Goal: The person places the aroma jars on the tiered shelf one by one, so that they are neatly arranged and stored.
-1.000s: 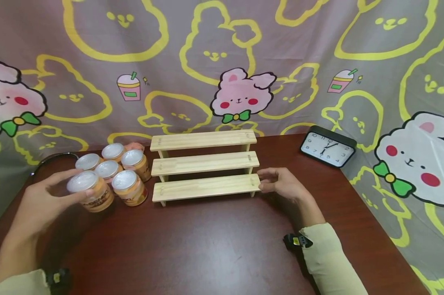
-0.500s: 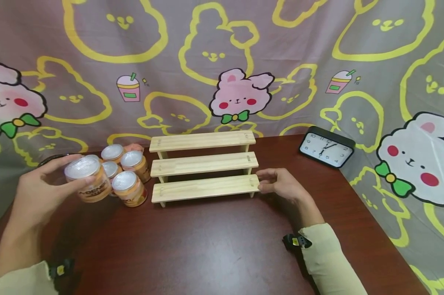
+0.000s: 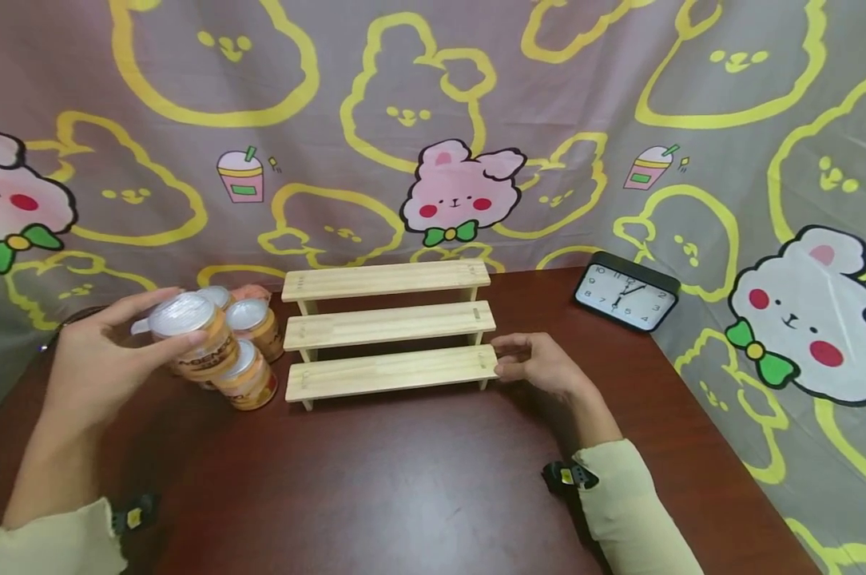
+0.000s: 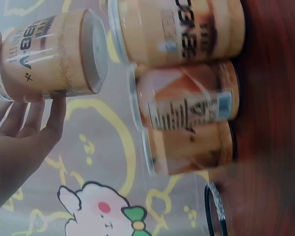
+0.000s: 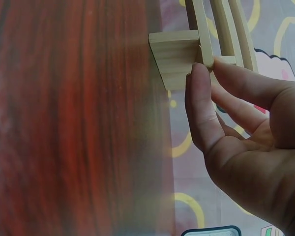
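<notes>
Head view: left hand (image 3: 91,351), grip clamped round can (image 4: 54,54), raised off counter (image 3: 375,487), axis near upright, slightly tilted. Three-tier rack (image 3: 390,323) lies to can's right, long axis running left-right, left end nearer can; right hand (image 3: 544,369) pinches lowest tier's (image 3: 390,374) right end.

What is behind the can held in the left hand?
In the head view, at least three other cans show partly past the held can. It and the left hand hide whatever else is there.
</notes>
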Demonstrator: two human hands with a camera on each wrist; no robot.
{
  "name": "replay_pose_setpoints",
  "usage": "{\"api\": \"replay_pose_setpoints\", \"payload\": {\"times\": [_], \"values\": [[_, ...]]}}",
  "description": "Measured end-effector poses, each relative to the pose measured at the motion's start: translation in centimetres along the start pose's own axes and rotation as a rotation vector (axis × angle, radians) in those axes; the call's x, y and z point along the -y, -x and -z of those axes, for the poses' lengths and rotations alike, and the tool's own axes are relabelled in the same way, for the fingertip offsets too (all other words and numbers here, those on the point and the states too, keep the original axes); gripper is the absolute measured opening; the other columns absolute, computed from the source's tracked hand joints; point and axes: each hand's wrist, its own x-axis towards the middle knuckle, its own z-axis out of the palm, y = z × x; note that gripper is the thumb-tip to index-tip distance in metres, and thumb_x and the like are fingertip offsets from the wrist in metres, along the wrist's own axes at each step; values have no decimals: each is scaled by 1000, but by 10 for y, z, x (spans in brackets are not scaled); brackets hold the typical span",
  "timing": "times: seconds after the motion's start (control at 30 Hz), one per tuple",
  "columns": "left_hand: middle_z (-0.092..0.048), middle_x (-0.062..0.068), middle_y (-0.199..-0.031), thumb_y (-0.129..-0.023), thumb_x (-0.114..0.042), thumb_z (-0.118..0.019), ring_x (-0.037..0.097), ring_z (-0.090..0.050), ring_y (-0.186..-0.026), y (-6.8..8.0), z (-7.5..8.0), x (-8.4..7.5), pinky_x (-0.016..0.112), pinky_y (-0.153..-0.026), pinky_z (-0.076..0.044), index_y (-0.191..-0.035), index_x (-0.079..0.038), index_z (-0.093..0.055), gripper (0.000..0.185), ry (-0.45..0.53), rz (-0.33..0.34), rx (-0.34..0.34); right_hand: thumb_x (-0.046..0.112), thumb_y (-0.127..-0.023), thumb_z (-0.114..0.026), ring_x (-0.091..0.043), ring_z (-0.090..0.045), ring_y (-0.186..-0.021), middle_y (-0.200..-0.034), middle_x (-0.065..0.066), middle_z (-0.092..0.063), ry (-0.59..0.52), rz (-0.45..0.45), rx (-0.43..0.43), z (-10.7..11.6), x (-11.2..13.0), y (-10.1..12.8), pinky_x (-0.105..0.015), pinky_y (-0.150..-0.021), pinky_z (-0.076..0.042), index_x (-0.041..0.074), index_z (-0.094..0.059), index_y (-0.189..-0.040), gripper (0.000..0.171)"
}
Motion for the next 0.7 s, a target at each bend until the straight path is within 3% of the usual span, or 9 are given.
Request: {"api": "replay_pose_setpoints", "payload": {"times": [0.23, 0.47, 0.7], "values": [[-53, 13, -137, -81, -28, -88, 6, -55, -95, 1, -14, -15, 9, -66, -47, -143, -10, -60, 70, -68, 57, 30, -11, -90, -68, -24, -66, -95, -117, -28, -65, 2, 4, -8, -1, 0, 0, -39, -81, -59, -14, -55, -134, 46], [-55, 4, -134, -81, -25, -88, 11, -58, -97, -2, -29, -24, 20, -57, -53, -139, -12, -63, 64, 5, 20, 76, -11, -89, -69, -25, -67, -96, -116, -28, -65, 12, 2, -8, -1, 0, -1, -41, -82, -59, -14, -56, -134, 47], [-61, 2, -126, -80, -27, -90, 14, -57, -100, -4, -47, -34, 14, -77, -47, -134, -12, -67, 61, 43, -37, 105, -9, -91, -68, -25, -68, -96, -116, -28, -66, 14, -6, -4, -2, 0, -1, -44, -83, -59, -13, -55, -135, 46]]}}
